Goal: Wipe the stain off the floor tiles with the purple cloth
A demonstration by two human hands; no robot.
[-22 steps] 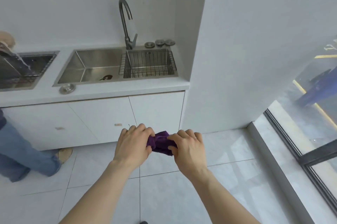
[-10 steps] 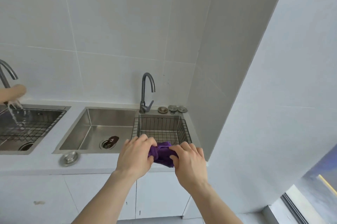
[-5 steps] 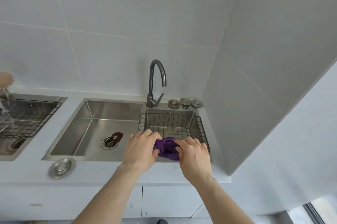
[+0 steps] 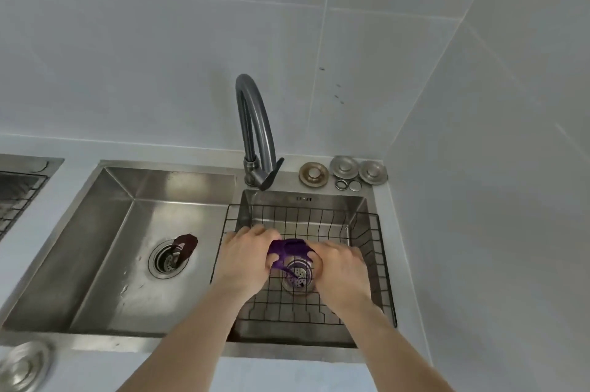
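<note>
Cloth is sitting bunched between both hands, left hand and right hand clamping its ends, hanging over the wire basket in the sink; faucet is arching behind.

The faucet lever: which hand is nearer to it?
Left. The left hand sits just below and slightly left of the faucet lever; the right hand is lower and farther right. Both hold the purple cloth.

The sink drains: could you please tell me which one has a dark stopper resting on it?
The left basin's drain; the one under the wire basket has no stopper.
</note>
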